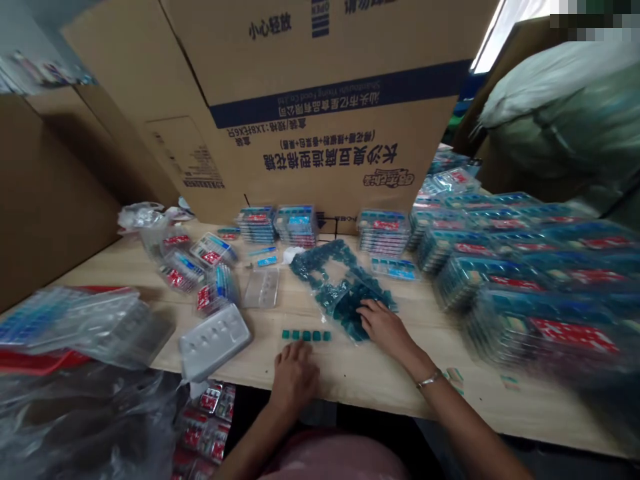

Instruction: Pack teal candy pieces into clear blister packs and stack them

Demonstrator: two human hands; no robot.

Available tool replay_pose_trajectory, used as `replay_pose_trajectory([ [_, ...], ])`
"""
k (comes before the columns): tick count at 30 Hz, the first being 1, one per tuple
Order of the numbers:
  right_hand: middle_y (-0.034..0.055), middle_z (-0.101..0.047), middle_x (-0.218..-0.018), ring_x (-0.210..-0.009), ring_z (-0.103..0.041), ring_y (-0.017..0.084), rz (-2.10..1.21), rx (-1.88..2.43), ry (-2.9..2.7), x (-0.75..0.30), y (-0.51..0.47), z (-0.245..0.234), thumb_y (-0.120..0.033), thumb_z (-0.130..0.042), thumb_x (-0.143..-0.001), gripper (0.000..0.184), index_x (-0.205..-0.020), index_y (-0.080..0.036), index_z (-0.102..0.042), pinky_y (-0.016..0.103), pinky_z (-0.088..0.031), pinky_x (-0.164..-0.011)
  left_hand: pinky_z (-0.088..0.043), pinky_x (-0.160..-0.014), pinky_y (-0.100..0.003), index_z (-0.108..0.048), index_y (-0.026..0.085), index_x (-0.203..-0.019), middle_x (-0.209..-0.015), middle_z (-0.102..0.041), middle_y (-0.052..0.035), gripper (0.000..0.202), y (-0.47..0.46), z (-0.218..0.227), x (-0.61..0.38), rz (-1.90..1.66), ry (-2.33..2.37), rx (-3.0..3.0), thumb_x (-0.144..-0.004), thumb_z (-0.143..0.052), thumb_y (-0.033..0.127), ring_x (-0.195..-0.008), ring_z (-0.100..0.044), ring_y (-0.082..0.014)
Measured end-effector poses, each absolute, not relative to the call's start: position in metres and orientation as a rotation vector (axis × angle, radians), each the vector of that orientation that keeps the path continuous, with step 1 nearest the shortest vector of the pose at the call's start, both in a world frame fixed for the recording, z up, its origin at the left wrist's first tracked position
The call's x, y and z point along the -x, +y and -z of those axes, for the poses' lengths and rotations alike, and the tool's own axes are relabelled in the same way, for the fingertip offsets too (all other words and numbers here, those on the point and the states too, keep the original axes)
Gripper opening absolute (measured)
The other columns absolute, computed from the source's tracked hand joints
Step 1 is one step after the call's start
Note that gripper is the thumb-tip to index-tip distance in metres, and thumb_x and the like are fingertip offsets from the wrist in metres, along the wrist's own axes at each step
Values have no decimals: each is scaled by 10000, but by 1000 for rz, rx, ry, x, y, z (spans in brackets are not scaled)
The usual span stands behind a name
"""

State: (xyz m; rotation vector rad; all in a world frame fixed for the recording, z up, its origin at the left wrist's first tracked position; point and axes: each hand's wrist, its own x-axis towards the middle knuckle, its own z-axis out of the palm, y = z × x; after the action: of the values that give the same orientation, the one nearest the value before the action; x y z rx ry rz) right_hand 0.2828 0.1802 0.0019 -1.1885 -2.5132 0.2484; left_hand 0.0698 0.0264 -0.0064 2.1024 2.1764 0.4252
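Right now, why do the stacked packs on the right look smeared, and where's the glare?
In the head view, the stacked blister packs at right are blurred and stretched toward the edge, while the right hand looks sharp; a bright opening glares at top right, and the plastic tray shows a soft sheen.

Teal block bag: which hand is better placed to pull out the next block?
Probably the right hand: it rests on the clear bag of teal blocks. The left hand sits clear of the bag, beside the row of loose blocks.
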Motion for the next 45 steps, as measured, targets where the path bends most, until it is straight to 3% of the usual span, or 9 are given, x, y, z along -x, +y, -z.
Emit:
replay_pose_trajectory([
  [4,137,-564,-1257,-1127,-562,259,-199,1117,-2373,-296,172,-1,-230,-405,-901,340,-1171,-161,-599,427,-496,-929,-434,-922,-390,-587,153,-1112,-1199,-579,-146,293,70,-25,-23,-353,2349,-1984,-857,-469,236,-1098,-538,-251],
  [10,85,-640,-1129,-1027,-618,213,-122,937,-2236,-314,120,-16,-204,-415,-907,281,-1096,-233,-621,381,-525,-886,-454,-832,-337,-667,123,-837,-917,-649,-126,153,116,-44,18,-181,2415,-1855,-771,-536,166,-915,-607,-236],
  [15,71,-663,-988,-901,-645,188,-143,878,-2181,-327,95,-10,-155,-442,-888,234,-1026,-222,-619,322,-547,-773,-422,-884,-410,-654,172,-964,-1140,-585,-144,320,141,-49,31,-180,2571,-1679,-807,-526,419,-1103,-521,-309],
  [18,73,-657,-964,-885,-643,187,-189,903,-2132,-329,92,-5,-148,-452,-883,211,-1010,-208,-611,307,-541,-755,-438,-839,-431,-640,154,-983,-1187,-555,-172,486,167,-47,47,-156,2636,-1493,-708,-599,553,-1114,-506,-362],
  [27,52,-638,-774,-700,-629,162,-510,1117,-1866,-330,103,8,-169,-427,-861,177,-831,-188,-601,246,-510,-593,-433,-820,-425,-613,145,-958,-1208,-520,-198,528,184,-31,59,-136,2634,-1339,-677,-575,591,-1121,-488,-389],
  [35,84,-661,-1026,-961,-618,168,-703,812,-2238,-276,85,-35,-118,-415,-880,257,-1002,-187,-631,283,-498,-843,-424,-846,-413,-579,154,-984,-1256,-486,-185,419,183,-29,56,-144,2637,-1311,-747,-555,498,-1176,-450,-366],
  [39,156,-367,-1458,-1344,-330,269,-642,791,-2615,-232,76,-7,-226,-497,-883,438,-1310,-127,-483,436,-325,-1078,-426,-839,-458,-565,126,-1015,-1233,-506,-204,413,183,-29,52,-147,2666,-1318,-756,-557,448,-1156,-464,-389],
  [42,142,-249,-1515,-1407,-182,262,-664,803,-2724,-211,78,13,-316,-460,-915,565,-1426,-123,-315,485,-236,-1114,-415,-865,-511,-523,99,-1112,-1252,-485,-247,488,183,-30,44,-166,2684,-1386,-741,-561,414,-1191,-433,-410],
  [45,148,-252,-1512,-1405,-188,259,-660,804,-2742,-203,79,8,-375,-457,-916,601,-1436,-124,-290,488,-239,-1110,-401,-888,-537,-558,104,-1078,-1225,-516,-240,405,185,-30,34,-185,2628,-1532,-736,-538,320,-1187,-447,-404],
])
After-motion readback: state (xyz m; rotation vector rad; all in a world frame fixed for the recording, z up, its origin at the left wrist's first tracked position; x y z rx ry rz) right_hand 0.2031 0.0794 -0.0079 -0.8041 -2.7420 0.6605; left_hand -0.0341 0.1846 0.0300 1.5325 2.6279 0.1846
